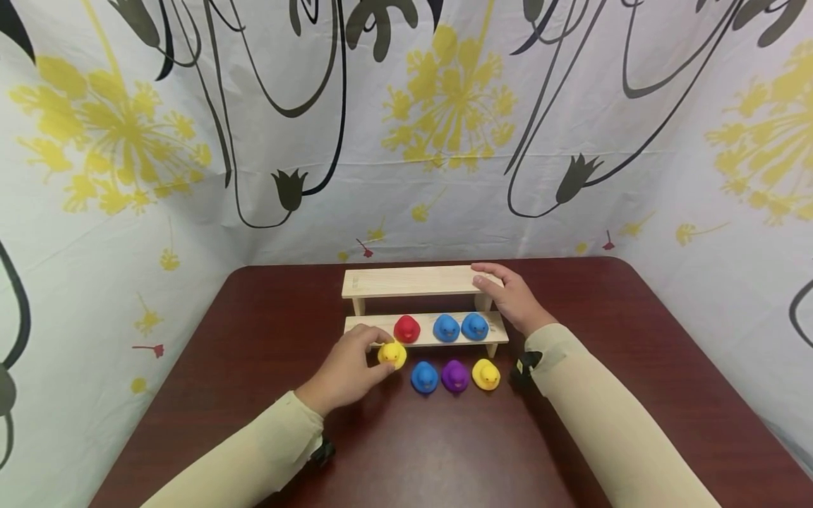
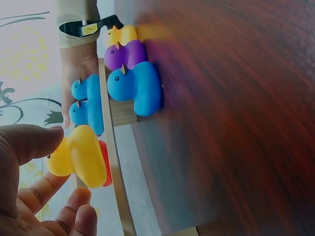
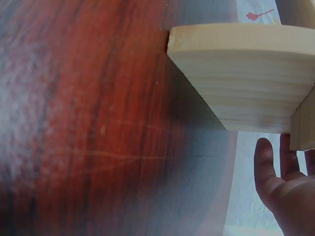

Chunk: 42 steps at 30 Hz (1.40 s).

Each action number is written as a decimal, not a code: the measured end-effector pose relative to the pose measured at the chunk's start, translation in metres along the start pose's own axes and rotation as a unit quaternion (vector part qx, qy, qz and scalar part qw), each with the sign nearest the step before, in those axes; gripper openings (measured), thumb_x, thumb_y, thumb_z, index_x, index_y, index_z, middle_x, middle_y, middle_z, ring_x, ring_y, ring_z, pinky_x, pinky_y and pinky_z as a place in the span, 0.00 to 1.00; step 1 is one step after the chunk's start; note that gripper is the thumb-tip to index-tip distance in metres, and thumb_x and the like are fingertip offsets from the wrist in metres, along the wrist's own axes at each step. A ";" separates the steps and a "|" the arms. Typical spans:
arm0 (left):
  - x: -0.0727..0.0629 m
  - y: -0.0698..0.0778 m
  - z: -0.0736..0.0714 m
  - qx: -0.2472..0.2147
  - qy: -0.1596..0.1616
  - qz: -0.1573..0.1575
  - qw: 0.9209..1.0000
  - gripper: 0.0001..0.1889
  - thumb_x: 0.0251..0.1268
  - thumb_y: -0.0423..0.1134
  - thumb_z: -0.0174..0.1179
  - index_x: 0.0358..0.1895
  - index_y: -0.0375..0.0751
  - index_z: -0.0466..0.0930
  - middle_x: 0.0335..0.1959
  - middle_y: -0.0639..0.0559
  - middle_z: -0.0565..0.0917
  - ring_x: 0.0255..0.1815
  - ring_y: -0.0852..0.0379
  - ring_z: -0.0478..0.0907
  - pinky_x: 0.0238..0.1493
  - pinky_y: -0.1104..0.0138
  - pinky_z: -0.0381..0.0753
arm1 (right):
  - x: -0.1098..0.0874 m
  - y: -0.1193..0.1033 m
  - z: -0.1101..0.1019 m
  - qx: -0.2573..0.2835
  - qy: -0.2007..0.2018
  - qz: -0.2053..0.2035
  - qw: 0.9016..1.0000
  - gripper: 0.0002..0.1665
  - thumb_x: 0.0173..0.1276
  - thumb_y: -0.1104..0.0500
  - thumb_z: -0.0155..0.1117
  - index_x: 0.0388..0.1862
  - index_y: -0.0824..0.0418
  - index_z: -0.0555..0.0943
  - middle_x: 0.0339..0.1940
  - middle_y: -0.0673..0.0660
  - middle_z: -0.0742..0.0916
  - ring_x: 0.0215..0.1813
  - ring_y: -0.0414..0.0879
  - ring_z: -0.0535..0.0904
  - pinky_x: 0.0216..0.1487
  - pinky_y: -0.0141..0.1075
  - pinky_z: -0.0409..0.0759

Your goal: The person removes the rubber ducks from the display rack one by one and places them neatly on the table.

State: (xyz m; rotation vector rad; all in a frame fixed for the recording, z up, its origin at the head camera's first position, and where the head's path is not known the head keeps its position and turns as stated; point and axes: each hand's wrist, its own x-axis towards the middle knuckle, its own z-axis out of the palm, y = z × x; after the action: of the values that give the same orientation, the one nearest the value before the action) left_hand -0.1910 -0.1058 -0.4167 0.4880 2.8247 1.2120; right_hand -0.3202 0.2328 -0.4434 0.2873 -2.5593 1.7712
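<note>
My left hand pinches a yellow rubber duck between thumb and fingers. That duck hangs just in front of the lower step's left half; in the left wrist view the duck partly covers a red one. On the lower step of a pale wooden two-tier rack sit the red duck and two blue ducks. At the right end of the upper step, my right hand rests with its fingers on the wood. In the right wrist view those fingers look fairly straight beside the rack.
On the dark red-brown table, a blue duck, a purple duck and a yellow duck stand in a row before the rack. A patterned white curtain hangs behind and at both sides.
</note>
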 end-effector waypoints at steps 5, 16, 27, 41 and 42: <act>-0.001 -0.002 0.003 0.010 -0.004 0.000 1.000 0.15 0.63 0.38 0.76 0.50 0.46 0.85 0.49 0.53 0.82 0.52 0.50 0.78 0.59 0.54 0.81 | 0.000 0.001 0.000 0.000 0.000 -0.002 1.000 0.30 0.80 0.44 0.63 0.74 0.56 0.77 0.80 0.59 0.72 0.80 0.59 0.65 0.80 0.61 0.61; -0.003 -0.007 0.008 0.008 -0.017 -0.003 1.000 0.14 0.63 0.38 0.76 0.49 0.49 0.84 0.48 0.54 0.81 0.51 0.52 0.77 0.59 0.54 0.81 | -0.003 -0.003 0.002 0.012 -0.001 0.002 1.000 0.30 0.80 0.47 0.63 0.74 0.58 0.76 0.80 0.60 0.72 0.80 0.59 0.65 0.81 0.60 0.60; -0.003 -0.011 0.011 0.021 -0.041 -0.007 0.999 0.15 0.63 0.39 0.75 0.51 0.48 0.84 0.48 0.54 0.81 0.50 0.51 0.77 0.56 0.56 0.80 | 0.000 0.001 0.001 0.004 0.000 0.001 1.000 0.29 0.79 0.43 0.64 0.73 0.54 0.78 0.80 0.57 0.73 0.80 0.58 0.66 0.80 0.60 0.61; -0.002 -0.012 0.015 0.056 -0.075 -0.031 0.995 0.13 0.63 0.42 0.76 0.48 0.51 0.85 0.46 0.55 0.81 0.48 0.52 0.77 0.55 0.51 0.77 | 0.001 0.000 0.000 0.001 -0.002 -0.001 1.000 0.30 0.79 0.43 0.64 0.74 0.55 0.77 0.80 0.57 0.73 0.80 0.58 0.66 0.81 0.60 0.60; -0.001 -0.012 0.015 0.058 -0.076 -0.033 0.995 0.13 0.64 0.42 0.76 0.48 0.51 0.84 0.46 0.55 0.81 0.48 0.52 0.77 0.55 0.51 0.77 | 0.001 0.000 0.000 0.002 -0.002 -0.002 1.000 0.30 0.79 0.43 0.64 0.74 0.55 0.77 0.80 0.58 0.73 0.80 0.58 0.66 0.81 0.60 0.60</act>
State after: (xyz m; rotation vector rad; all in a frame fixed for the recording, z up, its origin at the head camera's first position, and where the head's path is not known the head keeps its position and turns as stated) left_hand -0.1909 -0.1036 -0.4358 0.4661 2.7685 0.9592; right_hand -0.3212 0.2324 -0.4438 0.2968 -2.5576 1.7759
